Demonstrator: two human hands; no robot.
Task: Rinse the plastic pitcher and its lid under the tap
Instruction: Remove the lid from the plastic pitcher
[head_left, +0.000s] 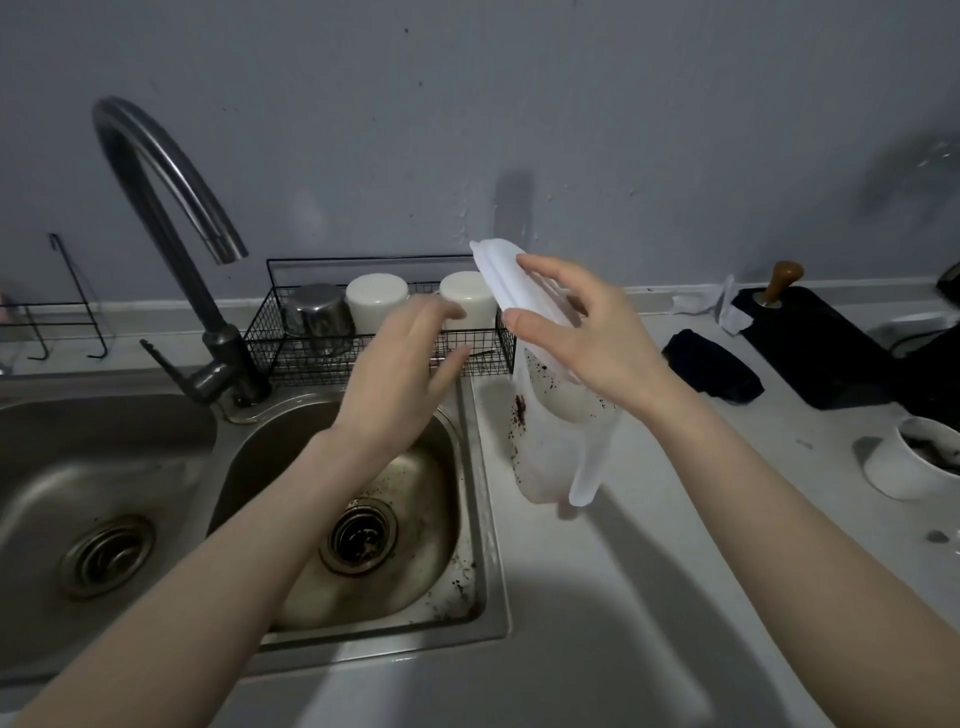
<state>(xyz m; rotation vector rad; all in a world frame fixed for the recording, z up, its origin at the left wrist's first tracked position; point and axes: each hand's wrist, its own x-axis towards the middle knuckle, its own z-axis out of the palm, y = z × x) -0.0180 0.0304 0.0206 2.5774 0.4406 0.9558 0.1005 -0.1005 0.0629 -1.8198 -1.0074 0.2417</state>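
Observation:
A translucent plastic pitcher (540, 441) with dark specks on its wall stands on the white counter just right of the sink, its handle toward me. Its white lid (501, 270) sits on top, tilted. My right hand (582, 338) is over the pitcher's upper part, thumb and fingers curled round the lid's rim. My left hand (400, 379) hovers over the right sink basin (457, 525), fingers spread and slightly blurred, holding nothing. The curved metal tap (156, 197) arches at the left; no water runs from it.
A black wire rack (322, 353) behind the sink holds a steel cup and two white cups. The left sink basin (78, 467) lies at left. On the counter at right lie a dark cloth (711, 369), a black mat with a tamper (779, 286) and a white bowl (909, 462).

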